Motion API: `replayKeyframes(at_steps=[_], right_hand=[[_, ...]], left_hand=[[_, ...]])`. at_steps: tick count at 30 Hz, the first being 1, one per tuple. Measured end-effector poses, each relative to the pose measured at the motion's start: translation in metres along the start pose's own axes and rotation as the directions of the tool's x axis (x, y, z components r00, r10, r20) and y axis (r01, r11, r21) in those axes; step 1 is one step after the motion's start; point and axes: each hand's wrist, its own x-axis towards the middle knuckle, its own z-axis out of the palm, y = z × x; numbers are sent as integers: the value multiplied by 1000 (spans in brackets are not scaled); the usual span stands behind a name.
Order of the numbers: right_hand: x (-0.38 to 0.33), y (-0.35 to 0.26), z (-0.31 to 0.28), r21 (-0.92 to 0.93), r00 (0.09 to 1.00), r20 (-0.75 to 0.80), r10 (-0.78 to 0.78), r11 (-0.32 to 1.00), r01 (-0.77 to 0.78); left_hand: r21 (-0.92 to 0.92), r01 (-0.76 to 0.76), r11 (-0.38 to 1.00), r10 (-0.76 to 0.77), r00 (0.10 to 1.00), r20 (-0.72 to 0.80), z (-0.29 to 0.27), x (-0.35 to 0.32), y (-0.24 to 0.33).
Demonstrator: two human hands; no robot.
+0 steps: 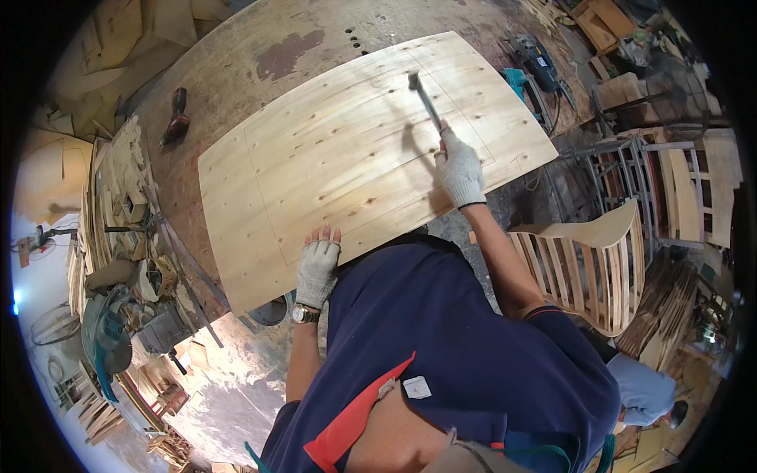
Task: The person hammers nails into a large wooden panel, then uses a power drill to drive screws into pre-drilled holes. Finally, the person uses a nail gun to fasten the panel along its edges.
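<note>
Head view: right hand [460, 168], gloved, is closed round the handle of a hammer [424, 98] whose head sits over the far middle of a pale plywood panel [339, 165] lying on the workbench [260, 55]. Left hand [318, 270], gloved, rests flat and open on the panel's near edge. No containers I can make out; a power tool [175, 117] lies far left on the bench, a slatted wooden frame [587, 272] stands right.

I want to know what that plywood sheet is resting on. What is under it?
The plywood sheet lies on a darker worn workbench, visible around its far and left edges. Its near corner overhangs the bench. What lies directly beneath the sheet is covered.
</note>
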Motion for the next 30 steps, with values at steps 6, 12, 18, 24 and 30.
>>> replayKeyframes(at_steps=[6, 12, 18, 24, 30], right_hand=[[-1, -10, 2, -11, 990, -124, -67, 998, 67], [-19, -36, 9, 103, 983, 110, -145, 986, 134], [-77, -71, 37, 382, 871, 272, -409, 877, 292], [-83, -99, 60, 389, 885, 192, -424, 861, 328], [-89, -111, 57, 433, 905, 183, -383, 858, 276]], left_hand=[[5, -32, 999, 32, 998, -57, -4, 6, -7], [-39, -19, 999, 15, 996, -92, 3, 2, 4], [-15, -14, 1000, 13, 997, -81, 1, -1, 6], [-23, -7, 1000, 5, 997, -80, 2, -1, 6], [-14, -17, 1000, 16, 996, -90, 6, 1, 5]])
